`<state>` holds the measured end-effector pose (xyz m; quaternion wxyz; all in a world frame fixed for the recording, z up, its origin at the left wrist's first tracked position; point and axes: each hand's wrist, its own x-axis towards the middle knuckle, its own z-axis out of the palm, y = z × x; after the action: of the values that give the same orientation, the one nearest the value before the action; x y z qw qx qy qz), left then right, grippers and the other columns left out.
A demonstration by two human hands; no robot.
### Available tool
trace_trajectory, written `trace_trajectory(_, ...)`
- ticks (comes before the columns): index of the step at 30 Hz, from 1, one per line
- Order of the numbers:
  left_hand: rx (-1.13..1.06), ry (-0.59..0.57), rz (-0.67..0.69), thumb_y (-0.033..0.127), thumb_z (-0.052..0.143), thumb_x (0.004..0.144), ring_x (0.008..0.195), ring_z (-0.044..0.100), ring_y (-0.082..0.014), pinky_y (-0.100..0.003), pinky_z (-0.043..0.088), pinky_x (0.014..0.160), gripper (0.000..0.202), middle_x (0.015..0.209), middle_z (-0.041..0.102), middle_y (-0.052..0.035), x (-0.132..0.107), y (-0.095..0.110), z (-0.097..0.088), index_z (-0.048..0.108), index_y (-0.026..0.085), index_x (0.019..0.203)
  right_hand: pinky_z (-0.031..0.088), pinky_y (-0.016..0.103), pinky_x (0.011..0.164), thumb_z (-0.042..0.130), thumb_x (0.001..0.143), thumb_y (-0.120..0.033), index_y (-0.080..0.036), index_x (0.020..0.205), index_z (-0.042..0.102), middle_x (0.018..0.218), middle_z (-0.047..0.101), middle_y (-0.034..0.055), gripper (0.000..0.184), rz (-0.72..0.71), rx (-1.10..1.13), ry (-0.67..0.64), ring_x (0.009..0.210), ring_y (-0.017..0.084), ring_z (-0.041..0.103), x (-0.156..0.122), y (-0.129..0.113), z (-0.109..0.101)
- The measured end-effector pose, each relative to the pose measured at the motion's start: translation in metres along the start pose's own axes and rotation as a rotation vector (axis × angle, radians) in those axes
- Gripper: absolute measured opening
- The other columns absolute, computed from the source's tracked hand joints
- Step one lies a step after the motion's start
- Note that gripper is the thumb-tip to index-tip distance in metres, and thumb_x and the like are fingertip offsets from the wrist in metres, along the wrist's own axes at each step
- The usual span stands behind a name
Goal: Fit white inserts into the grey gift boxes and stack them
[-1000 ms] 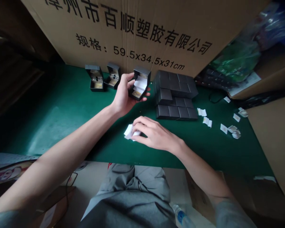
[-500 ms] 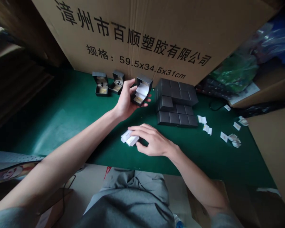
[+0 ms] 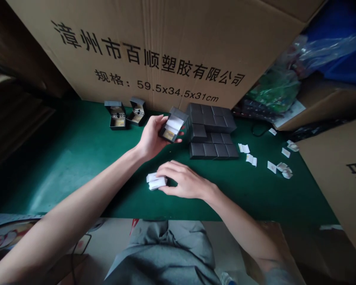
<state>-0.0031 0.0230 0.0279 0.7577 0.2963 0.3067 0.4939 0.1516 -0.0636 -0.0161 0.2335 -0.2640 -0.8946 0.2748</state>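
My left hand (image 3: 152, 138) is wrapped round a small black jewelry box (image 3: 170, 134) held above the table. Its lid stands open, and a folded white paper insert (image 3: 173, 124) lies against the inside, over a yellowish base. Lower down, my right hand (image 3: 185, 180) has thumb and fingers closed at the right end of a small pile of folded white paper inserts (image 3: 156, 181) on the green table. Two more open black boxes, one (image 3: 118, 115) at left and one (image 3: 137, 113) beside it, stand behind my left hand.
Closed black boxes (image 3: 213, 150) are stacked to the right of my left hand. Loose white paper pieces (image 3: 271, 167) lie scattered on the green table (image 3: 77, 166) at right. A large printed carton (image 3: 166, 23) walls off the back. Plastic bags (image 3: 281, 91) sit at the far right.
The view has shifted a little. The box in my left hand is tilted differently, its inside turned more toward me. My right hand stays at the white inserts, its fingertips now at their right end.
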Motion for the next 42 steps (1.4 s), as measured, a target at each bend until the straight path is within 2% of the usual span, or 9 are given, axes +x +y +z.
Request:
trace_trajectory(3,0.0,0.013,0.007,0.038,0.045,0.095,0.101,0.075,-0.0312,-0.043,0.063,0.083,0.038,0.099,0.079,-0.012,-0.001,0.001,0.002,0.068,0.013,0.11,0.058,0.039,0.101,0.07,0.09,-0.018,-0.02,0.124,0.064,0.119,0.069,0.0081,0.035,-0.001,-0.012,-0.019,0.112,0.022,0.066,0.003,-0.007,-0.009)
trace_trajectory(5,-0.013,0.03,0.01,0.034,0.044,0.096,0.101,0.074,-0.0298,-0.042,0.063,0.084,0.033,0.096,0.078,-0.0099,-0.001,0.002,0.004,0.069,0.014,0.106,0.059,0.039,0.1,0.069,0.089,-0.017,-0.02,0.125,0.063,0.118,0.068,0.0084,0.036,-0.042,-0.038,0.056,0.113,0.022,0.066,0.006,-0.01,-0.023)
trace_trajectory(10,-0.055,0.07,0.012,0.025,0.046,0.099,0.084,0.069,-0.0194,-0.029,0.058,0.076,0.026,0.083,0.072,-0.005,-0.002,0.005,0.005,0.069,0.015,0.09,0.061,0.044,0.103,0.068,0.091,-0.018,-0.025,0.126,0.064,0.123,0.067,0.009,0.036,-0.039,-0.235,0.503,0.116,0.024,0.067,0.015,0.002,-0.057)
trace_trajectory(12,-0.013,-0.005,0.015,0.024,0.051,0.097,0.079,0.065,-0.0173,-0.026,0.055,0.067,0.022,0.085,0.071,-0.0043,-0.002,0.004,0.004,0.07,0.015,0.091,0.063,0.047,0.1,0.067,0.091,-0.018,-0.027,0.126,0.064,0.121,0.067,0.0093,0.037,0.025,-0.323,0.682,0.115,0.027,0.068,0.016,0.012,-0.057)
trace_trajectory(14,0.027,-0.059,0.027,0.026,0.057,0.094,0.079,0.063,-0.0174,-0.025,0.053,0.065,0.018,0.088,0.07,-0.004,-0.003,0.003,0.003,0.072,0.016,0.095,0.064,0.048,0.097,0.067,0.09,-0.018,-0.028,0.127,0.064,0.119,0.067,0.0099,0.039,0.079,-0.388,0.768,0.113,0.028,0.068,0.015,0.02,-0.051)
trace_trajectory(20,0.077,-0.091,0.009,0.028,0.054,0.096,0.081,0.061,-0.0171,-0.025,0.055,0.067,0.023,0.097,0.071,-0.0059,-0.005,-0.001,0.003,0.072,0.017,0.102,0.065,0.042,0.097,0.066,0.092,-0.021,-0.023,0.12,0.066,0.116,0.071,0.0107,0.028,0.088,-0.347,0.782,0.108,0.024,0.072,0.011,0.022,-0.037)
trace_trajectory(30,0.103,-0.111,-0.066,0.033,0.06,0.095,0.088,0.067,-0.0194,-0.028,0.055,0.074,0.029,0.1,0.074,-0.0058,-0.005,-0.003,0.005,0.07,0.018,0.118,0.066,0.037,0.089,0.065,0.094,-0.023,-0.022,0.118,0.068,0.115,0.074,0.0085,0.024,0.143,-0.268,0.763,0.1,0.02,0.074,0.011,0.026,-0.038)
trace_trajectory(35,0.105,-0.097,-0.062,0.032,0.057,0.097,0.085,0.065,-0.0171,-0.026,0.054,0.073,0.027,0.099,0.073,-0.0044,-0.006,-0.004,0.007,0.07,0.018,0.116,0.066,0.041,0.093,0.066,0.093,-0.021,-0.021,0.116,0.07,0.112,0.076,0.0089,0.024,0.071,-0.308,0.766,0.101,0.022,0.074,0.009,0.026,-0.04)
trace_trajectory(42,0.129,-0.099,-0.056,0.034,0.061,0.095,0.09,0.066,-0.0181,-0.025,0.054,0.076,0.036,0.106,0.074,-0.0062,-0.004,-0.006,0.004,0.069,0.017,0.125,0.066,0.041,0.093,0.064,0.094,-0.024,-0.022,0.116,0.071,0.113,0.076,0.009,0.023,0.118,-0.304,0.723,0.103,0.022,0.074,0.009,0.027,-0.04)
